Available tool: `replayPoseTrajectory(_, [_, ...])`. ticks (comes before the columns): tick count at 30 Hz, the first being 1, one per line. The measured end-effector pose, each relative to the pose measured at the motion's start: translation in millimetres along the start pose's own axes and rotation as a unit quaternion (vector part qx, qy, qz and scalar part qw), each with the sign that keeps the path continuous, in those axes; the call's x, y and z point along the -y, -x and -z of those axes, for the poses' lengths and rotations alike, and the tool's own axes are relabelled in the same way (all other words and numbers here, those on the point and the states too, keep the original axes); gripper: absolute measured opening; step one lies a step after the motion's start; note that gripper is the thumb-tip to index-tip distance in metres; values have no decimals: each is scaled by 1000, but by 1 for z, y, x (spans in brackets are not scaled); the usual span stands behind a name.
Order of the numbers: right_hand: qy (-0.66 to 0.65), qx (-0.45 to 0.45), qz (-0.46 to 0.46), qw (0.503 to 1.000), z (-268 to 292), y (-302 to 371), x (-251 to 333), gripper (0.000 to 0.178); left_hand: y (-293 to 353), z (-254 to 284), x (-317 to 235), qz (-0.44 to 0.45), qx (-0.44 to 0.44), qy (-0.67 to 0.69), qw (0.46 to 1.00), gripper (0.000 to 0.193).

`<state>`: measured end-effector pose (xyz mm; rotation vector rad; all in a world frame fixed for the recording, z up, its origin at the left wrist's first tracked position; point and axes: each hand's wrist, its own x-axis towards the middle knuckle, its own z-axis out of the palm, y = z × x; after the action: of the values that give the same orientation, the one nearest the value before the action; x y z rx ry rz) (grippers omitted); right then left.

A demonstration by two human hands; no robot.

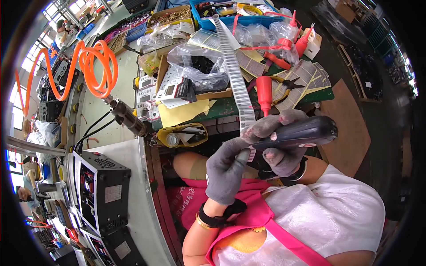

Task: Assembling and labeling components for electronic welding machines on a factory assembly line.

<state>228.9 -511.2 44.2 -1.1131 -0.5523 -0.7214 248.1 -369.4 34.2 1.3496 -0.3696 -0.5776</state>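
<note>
A long strip of white printed labels (231, 66) runs down from the cluttered table toward me. My left hand (225, 173), in a grey glove, closes on its lower end with thumb and fingers. In my right hand (282, 157), also gloved in grey with darkened fingertips, lies a black rounded handheld device (308, 131). The device's narrow end meets the left fingers at the strip, and its exact kind is not plain. A red squeeze bottle (264, 94) stands nozzle-down in view just beyond the right fingers.
Pliers (290, 88) and a red-handled screwdriver (278, 60) lie on printed sheets. Behind is a blue tray (262, 21). An open carton (213, 94) holds plastic bags. To the left, an air tool (127, 117) hangs from an orange coiled hose (98, 68); black machines (104, 190) stand below.
</note>
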Motion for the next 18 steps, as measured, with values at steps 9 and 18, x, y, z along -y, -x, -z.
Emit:
replayPoseTrajectory(9, [-14, -30, 1, 999, 3, 1, 4, 52, -11, 0, -8, 13, 55, 210, 976, 44])
replayPoseTrajectory(18, [-20, -42, 12, 999, 2, -2, 0, 52, -10, 4, -5, 0, 19, 137, 990, 45])
